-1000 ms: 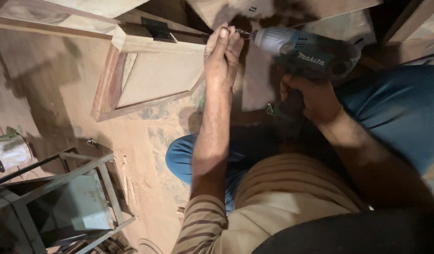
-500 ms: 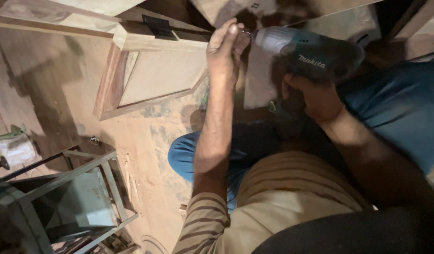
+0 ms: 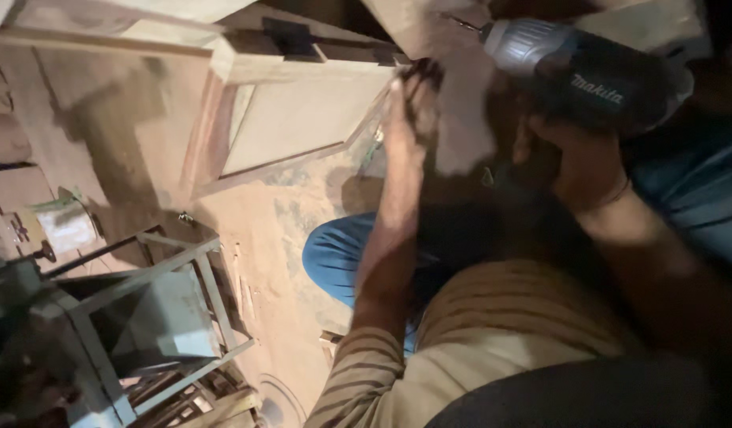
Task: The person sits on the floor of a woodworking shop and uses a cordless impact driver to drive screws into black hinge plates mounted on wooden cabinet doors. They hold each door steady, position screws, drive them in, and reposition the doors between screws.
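My right hand (image 3: 576, 154) grips the handle of a dark teal and grey cordless drill (image 3: 572, 67) at the upper right, its bit pointing left at a pale wooden board (image 3: 429, 20). My left hand (image 3: 409, 111) reaches up with its fingers pressed on the corner of a wooden framed panel (image 3: 302, 119) that leans on the floor. Whether the left fingers pinch a small part is too blurred to tell. My striped sleeve and blue trousers fill the lower middle.
A grey-green metal frame stand (image 3: 144, 317) sits at the lower left. A small pale tin (image 3: 64, 226) rests on the dusty floor beside it. Sawdust covers the reddish floor (image 3: 279, 238). Wooden boards and a dark hinge-like block (image 3: 290, 36) lie along the top.
The drill has pulled back to the right, away from my left hand. My left hand has shifted slightly lower on the panel's corner. The view has also moved.
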A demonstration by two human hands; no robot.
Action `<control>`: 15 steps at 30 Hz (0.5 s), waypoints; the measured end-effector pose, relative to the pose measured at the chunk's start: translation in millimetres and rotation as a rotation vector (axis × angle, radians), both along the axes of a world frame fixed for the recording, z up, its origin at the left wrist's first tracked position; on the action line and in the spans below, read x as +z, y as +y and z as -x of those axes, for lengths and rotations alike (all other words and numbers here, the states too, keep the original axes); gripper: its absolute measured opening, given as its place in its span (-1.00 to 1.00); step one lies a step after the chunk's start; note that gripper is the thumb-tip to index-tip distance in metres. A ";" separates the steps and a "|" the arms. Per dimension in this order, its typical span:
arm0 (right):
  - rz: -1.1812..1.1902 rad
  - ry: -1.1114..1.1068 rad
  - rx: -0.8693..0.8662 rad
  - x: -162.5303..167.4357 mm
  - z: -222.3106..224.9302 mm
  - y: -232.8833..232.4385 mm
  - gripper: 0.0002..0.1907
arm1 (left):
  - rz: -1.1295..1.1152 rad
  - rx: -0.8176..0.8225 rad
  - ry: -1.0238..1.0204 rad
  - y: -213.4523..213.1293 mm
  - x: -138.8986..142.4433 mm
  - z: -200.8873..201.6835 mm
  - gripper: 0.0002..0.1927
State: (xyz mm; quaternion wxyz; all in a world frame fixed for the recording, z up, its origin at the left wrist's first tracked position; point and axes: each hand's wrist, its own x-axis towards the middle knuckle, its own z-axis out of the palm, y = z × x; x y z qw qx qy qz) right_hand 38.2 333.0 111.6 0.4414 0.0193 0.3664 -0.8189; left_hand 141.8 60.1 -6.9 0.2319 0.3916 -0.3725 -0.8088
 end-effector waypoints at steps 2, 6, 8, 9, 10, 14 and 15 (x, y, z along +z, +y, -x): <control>-0.287 0.874 0.015 5.6 3.1 3.8 -0.88 | -0.014 0.119 -0.055 -10.6 -25.7 -17.0 -0.23; -0.196 0.460 0.123 11.2 5.0 -0.5 -0.83 | -0.107 0.260 0.093 -30.4 -49.5 -36.4 -0.23; -0.310 0.943 0.120 13.0 6.1 0.1 -0.85 | -0.123 0.253 0.238 -36.7 -53.8 -38.9 -0.28; -0.371 1.181 0.115 13.3 6.6 -0.2 -0.84 | -0.110 0.219 0.300 -42.4 -54.6 -41.1 -0.31; -0.356 1.089 0.118 13.7 6.9 0.0 -0.84 | -0.095 0.191 0.363 -45.1 -53.3 -42.4 -0.34; -0.268 0.882 0.098 13.3 10.1 -3.2 -0.81 | -0.150 0.158 0.403 -53.1 -52.8 -44.3 -0.37; -0.239 0.874 0.087 13.4 11.3 -4.1 -0.82 | -0.129 0.161 0.376 -55.0 -54.5 -44.2 -0.37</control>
